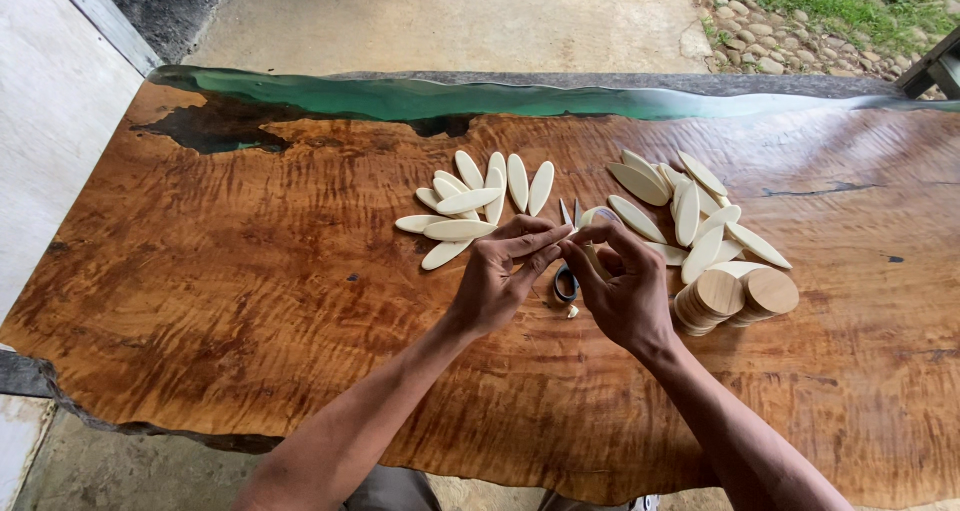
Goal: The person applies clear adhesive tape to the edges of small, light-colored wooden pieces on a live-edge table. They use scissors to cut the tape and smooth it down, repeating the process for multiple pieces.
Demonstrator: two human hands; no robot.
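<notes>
Both hands (565,271) pinch pale oval slat (592,239) over glossy burl table (250,301); round wooden discs (740,296) nearby.

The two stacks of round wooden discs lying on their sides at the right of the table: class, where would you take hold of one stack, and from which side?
Probably grip the nearer stack of round wooden discs across its two flat end faces, coming from above. It lies on its side on the table, so squeezing endwise should keep the loose discs together; pinching the curved sides would likely spill them.
</notes>
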